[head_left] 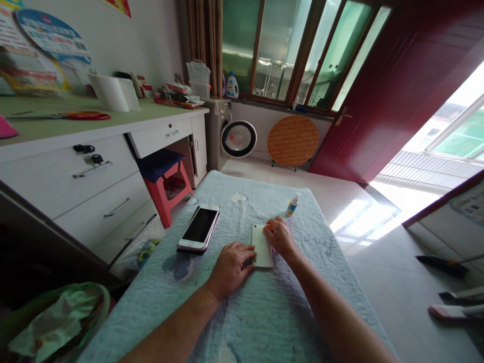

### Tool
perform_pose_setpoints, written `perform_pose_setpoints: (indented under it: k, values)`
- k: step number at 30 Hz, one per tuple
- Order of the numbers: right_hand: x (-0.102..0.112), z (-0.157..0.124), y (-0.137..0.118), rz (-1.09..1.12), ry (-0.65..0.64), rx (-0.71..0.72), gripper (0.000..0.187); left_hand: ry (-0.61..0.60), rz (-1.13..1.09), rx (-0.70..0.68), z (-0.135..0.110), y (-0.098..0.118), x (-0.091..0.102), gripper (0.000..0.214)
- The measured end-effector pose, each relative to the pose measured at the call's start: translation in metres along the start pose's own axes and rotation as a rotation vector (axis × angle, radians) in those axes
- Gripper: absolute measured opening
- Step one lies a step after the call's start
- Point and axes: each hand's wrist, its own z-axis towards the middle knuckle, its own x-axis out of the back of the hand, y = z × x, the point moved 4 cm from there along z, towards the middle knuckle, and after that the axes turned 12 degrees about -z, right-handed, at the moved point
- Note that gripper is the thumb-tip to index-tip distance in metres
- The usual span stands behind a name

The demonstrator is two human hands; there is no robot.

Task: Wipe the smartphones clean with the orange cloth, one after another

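A white phone (261, 252) lies back up on the cloth-covered table (302, 302), its small camera lens near the top left corner. Against its left edge my left hand (231, 264) rests low, with the fingers bent and the thumb by the lower corner, gripping the edge. My right hand (280, 236) is closed at the upper right edge, its fingertips on the phone's back. A bit of orange shows at those fingertips; what they hold is hidden. Farther left, a larger white-framed phone (200, 228) lies screen up, dark, on something dark. A small spray bottle (292, 205) stands beyond my right hand.
Left of the table are a desk with drawers (109, 201), a red stool (170, 186) and a green waste bin (104, 297). Scissors (86, 116) and a paper roll (109, 93) lie on the desk. Behind stand a washing machine with its door (238, 138) ajar and a round wooden tabletop (293, 141).
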Motion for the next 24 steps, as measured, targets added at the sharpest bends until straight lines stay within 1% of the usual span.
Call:
perform_pose_setpoints:
  k: [3,7,10,14,18,24]
  values:
    - [-0.003,0.009,-0.007,-0.035,0.001,-0.044,0.014,-0.006,0.001,0.000,0.000,0.000,0.000,0.026]
    - [-0.010,0.014,-0.020,-0.064,-0.028,-0.042,0.018,-0.013,-0.006,0.006,0.000,0.002,0.002,0.025]
    - [-0.012,0.015,-0.029,-0.075,-0.060,-0.001,0.021,-0.010,-0.020,0.001,0.001,0.002,0.002,0.025]
    - [-0.008,0.013,-0.036,-0.070,-0.096,0.100,0.024,-0.004,-0.029,0.000,0.001,0.001,0.002,0.025]
    - [-0.002,0.011,-0.033,-0.060,-0.122,0.153,0.025,-0.011,-0.025,0.012,0.001,0.002,0.002,0.024]
    - [0.005,0.008,-0.012,-0.072,-0.123,0.089,0.025,-0.012,-0.012,0.004,0.000,0.004,0.003,0.023]
